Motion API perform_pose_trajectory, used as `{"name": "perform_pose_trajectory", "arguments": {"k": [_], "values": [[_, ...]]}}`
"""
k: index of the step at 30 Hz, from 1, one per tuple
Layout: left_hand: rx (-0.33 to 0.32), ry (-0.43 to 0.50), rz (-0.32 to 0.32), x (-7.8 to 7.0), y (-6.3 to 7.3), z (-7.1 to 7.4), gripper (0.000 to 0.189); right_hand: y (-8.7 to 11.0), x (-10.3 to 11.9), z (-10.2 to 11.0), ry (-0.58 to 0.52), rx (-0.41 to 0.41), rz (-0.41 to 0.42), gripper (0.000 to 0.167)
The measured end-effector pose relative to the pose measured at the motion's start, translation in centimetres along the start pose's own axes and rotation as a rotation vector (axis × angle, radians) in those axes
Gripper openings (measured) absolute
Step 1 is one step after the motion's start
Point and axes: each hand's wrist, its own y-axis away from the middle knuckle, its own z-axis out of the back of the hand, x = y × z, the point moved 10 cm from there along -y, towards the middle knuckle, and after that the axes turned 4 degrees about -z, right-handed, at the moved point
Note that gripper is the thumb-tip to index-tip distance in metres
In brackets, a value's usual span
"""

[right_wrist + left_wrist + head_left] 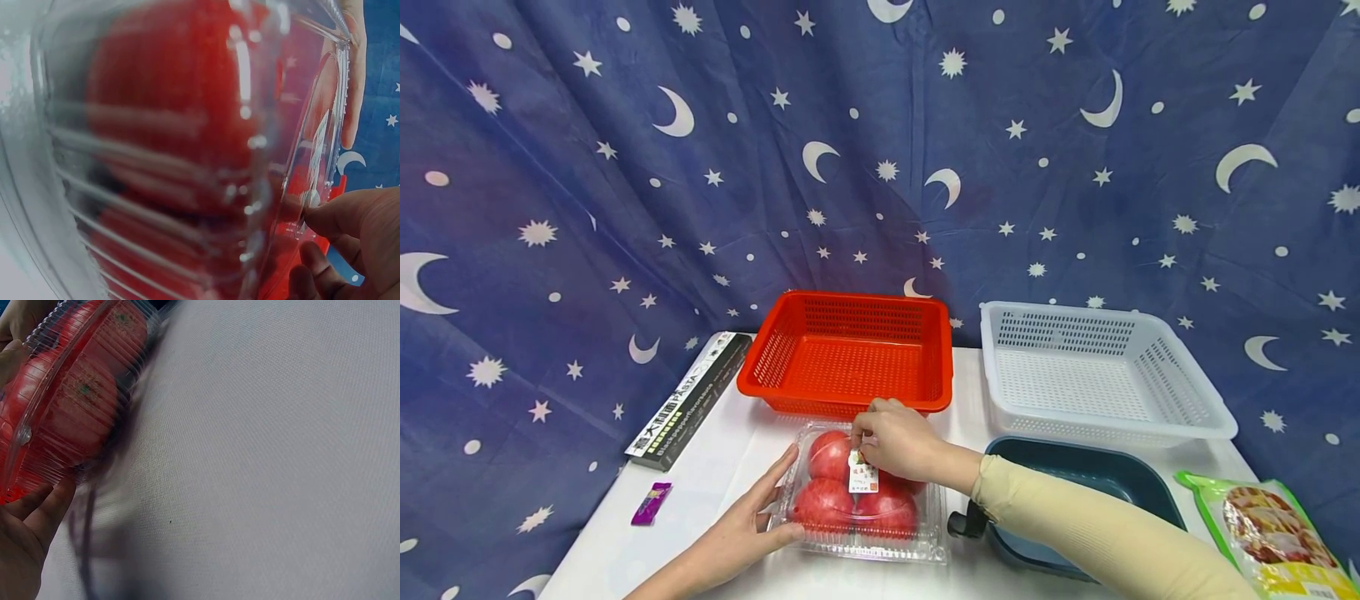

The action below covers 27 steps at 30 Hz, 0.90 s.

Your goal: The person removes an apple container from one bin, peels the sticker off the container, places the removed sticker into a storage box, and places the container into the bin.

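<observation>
Bending over the table [718,454], a person works with both hands on a clear plastic container [935,512] of round red fruit [823,502], which sits at the near middle, just in front of a red basket [857,362]. Four fruits show through the lid, the far right one mostly hidden. The left hand [748,521] is spread wide against the container's left side, its thumb reaching the near corner and its fingers lying along the edge without wrapping round it. The right hand [898,442] comes across the lid with its fingers curled, thumb and fingertips pinching the upper end of a white label [863,477] that lies over the fruit.

A pale yellow sleeve [1090,525] covers the right forearm and crosses above a dark blue pan [1097,469], whose black handle [970,522] points toward the container. Behind the pan stands a white basket [1067,383], and at the far right lies a green-edged food bag [1273,533]. Over on the left, a long black-and-white pasta box [688,408] rests near the table's edge, with a small purple packet [651,504] nearer the person. A blue curtain [850,75] printed with pale moons and stars hangs behind everything.
</observation>
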Motion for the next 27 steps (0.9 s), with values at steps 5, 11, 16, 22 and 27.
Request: {"name": "perform_pose_trajectory", "arguments": {"k": [5, 11, 16, 22, 27], "values": [[0.003, 0.01, -0.003, 0.07, 0.07, -0.06, 0.095, -0.19, 0.19, -0.34, -0.009, 0.027, 0.012, 0.014], [0.01, 0.012, -0.001, 0.19, 0.08, -0.12, 0.095, -0.35, 0.46, -0.38, -0.032, 0.048, 0.044, 0.013], [0.01, 0.002, -0.007, 0.13, 0.06, -0.16, 0.095, -0.27, 0.7, -0.43, -0.043, 0.069, 0.071, 0.013], [0.006, -0.007, -0.005, 0.12, 0.07, -0.09, 0.095, -0.23, 0.49, -0.75, -0.04, 0.094, 0.042, 0.014], [0.006, -0.004, -0.015, 0.11, 0.11, -0.12, 0.094, -0.29, 0.68, -0.8, -0.005, 0.094, 0.07, 0.013]]}}
